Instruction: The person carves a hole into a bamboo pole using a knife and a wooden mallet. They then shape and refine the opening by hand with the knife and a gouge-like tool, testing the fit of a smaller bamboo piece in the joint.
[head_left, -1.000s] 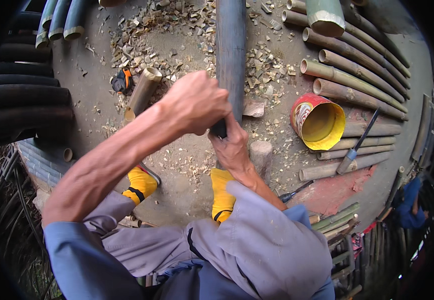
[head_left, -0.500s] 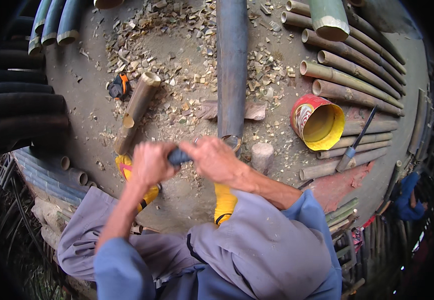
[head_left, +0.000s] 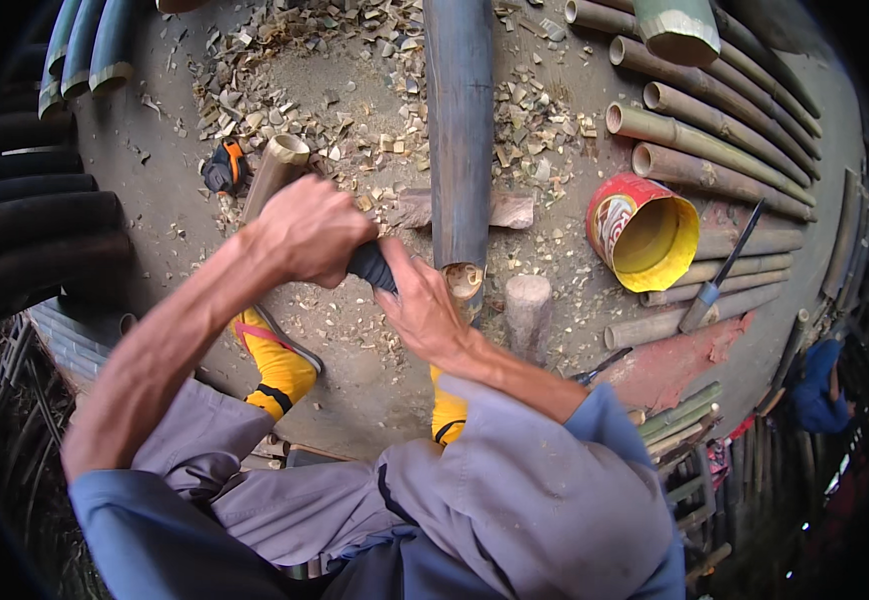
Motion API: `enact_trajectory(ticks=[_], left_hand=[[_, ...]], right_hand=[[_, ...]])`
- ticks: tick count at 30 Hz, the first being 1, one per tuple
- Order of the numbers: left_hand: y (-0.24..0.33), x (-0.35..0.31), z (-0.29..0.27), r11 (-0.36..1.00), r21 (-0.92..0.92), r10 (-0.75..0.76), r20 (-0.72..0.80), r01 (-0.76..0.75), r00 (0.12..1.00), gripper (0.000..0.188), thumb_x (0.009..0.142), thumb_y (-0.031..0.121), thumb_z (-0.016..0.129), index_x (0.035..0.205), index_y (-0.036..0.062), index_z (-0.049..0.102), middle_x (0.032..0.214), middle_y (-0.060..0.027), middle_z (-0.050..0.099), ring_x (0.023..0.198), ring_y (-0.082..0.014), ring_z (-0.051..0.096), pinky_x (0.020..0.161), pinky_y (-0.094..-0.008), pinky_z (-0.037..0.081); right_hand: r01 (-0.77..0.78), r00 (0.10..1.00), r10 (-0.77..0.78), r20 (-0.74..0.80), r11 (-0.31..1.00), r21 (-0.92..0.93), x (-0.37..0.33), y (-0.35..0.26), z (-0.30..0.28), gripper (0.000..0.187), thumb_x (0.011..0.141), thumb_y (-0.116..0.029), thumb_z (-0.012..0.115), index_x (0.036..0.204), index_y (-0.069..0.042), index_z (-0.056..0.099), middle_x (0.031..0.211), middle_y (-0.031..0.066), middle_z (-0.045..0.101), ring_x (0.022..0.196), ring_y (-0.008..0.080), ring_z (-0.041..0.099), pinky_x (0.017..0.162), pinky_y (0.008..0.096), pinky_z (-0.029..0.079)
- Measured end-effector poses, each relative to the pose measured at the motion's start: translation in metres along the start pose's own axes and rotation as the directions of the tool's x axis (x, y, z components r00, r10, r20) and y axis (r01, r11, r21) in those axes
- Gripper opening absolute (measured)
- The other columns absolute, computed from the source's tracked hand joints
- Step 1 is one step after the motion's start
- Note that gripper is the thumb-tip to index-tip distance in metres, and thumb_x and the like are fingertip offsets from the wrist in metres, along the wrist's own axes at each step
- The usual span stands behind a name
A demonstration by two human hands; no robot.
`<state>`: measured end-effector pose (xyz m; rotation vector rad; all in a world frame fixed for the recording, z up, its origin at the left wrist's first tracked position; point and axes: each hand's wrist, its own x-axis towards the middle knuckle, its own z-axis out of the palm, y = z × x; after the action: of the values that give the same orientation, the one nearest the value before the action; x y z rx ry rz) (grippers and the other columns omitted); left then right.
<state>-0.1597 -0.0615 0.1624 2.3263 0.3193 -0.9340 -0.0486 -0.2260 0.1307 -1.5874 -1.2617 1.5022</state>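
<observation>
Between my two hands is a dark, ribbed handle (head_left: 373,266), slanting down to the right; the rest of the tool is hidden. My left hand (head_left: 317,232) is a fist around its upper end. The fingers of my right hand (head_left: 423,303) close on its lower end. Just right of the hands lies a thick, dark bamboo pole (head_left: 461,130), its near end (head_left: 463,282) cut, with pale wood showing. It crosses a flat reddish block (head_left: 511,209). Beyond my left hand, a shorter bamboo piece (head_left: 280,165) is partly covered.
A stubby post (head_left: 528,312) stands right of the pole's end. Farther right are a red and yellow can (head_left: 645,232), a knife-like tool (head_left: 725,262) and several bamboo poles (head_left: 710,180). An orange-black tape measure (head_left: 225,168) lies left among wood chips (head_left: 345,90). My yellow-covered feet (head_left: 280,368) are below.
My left hand has risen away from me, its forearm swinging out to the left. The handle, level before, now slants. My right hand has shifted slightly, still on it.
</observation>
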Motion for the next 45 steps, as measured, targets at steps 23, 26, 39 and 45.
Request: enact_trajectory(ticks=[23,26,39,45], left_hand=[[0.106,-0.052,0.142,0.592,-0.747,-0.675,-0.252,0.304,0.694,0.033,0.061,0.015,0.074,0.093,0.011,0.066,0.078,-0.015,0.068,0.066,-0.0323,0.067,0.064,-0.0433,0.055],[0.06,-0.052,0.081,0.833,-0.439,-0.471,-0.244,0.337,0.847,0.024,0.063,0.015,0.069,0.085,0.0098,0.063,0.075,-0.0118,0.067,0.065,-0.0312,0.067,0.06,-0.0424,0.054],[0.036,0.025,-0.05,0.969,0.247,0.031,-0.153,0.008,0.988,0.01,0.059,0.015,0.067,0.066,0.0079,0.067,0.059,-0.0113,0.062,0.059,-0.0285,0.064,0.051,-0.0393,0.05],[0.08,-0.078,0.069,0.254,-0.876,-0.247,0.351,0.409,0.904,0.035,0.07,0.025,0.067,0.093,-0.0018,0.064,0.066,-0.0118,0.064,0.065,-0.0234,0.065,0.059,-0.0378,0.054]], right_hand=[[0.523,0.753,-0.128,0.646,0.711,-0.469,0.002,0.0,-0.009,0.02,0.078,-0.006,0.06,0.098,-0.006,0.057,0.076,0.0138,0.064,0.073,0.0289,0.066,0.058,0.0398,0.054],[0.359,0.904,-0.184,0.385,0.816,-0.453,0.002,-0.004,-0.013,0.029,0.076,-0.004,0.059,0.104,-0.005,0.054,0.081,0.017,0.063,0.08,0.032,0.065,0.068,0.0427,0.053],[0.098,0.919,-0.143,-0.368,0.985,-0.139,0.005,0.002,-0.027,0.033,0.071,0.003,0.062,0.102,-0.002,0.053,0.076,0.0212,0.064,0.066,0.0337,0.066,0.055,0.0417,0.056],[0.393,0.894,-0.447,0.018,0.767,-0.507,-0.055,-0.043,-0.047,0.043,0.075,-0.019,0.072,0.111,-0.005,0.056,0.091,0.0142,0.063,0.085,0.0245,0.064,0.077,0.0346,0.052]])
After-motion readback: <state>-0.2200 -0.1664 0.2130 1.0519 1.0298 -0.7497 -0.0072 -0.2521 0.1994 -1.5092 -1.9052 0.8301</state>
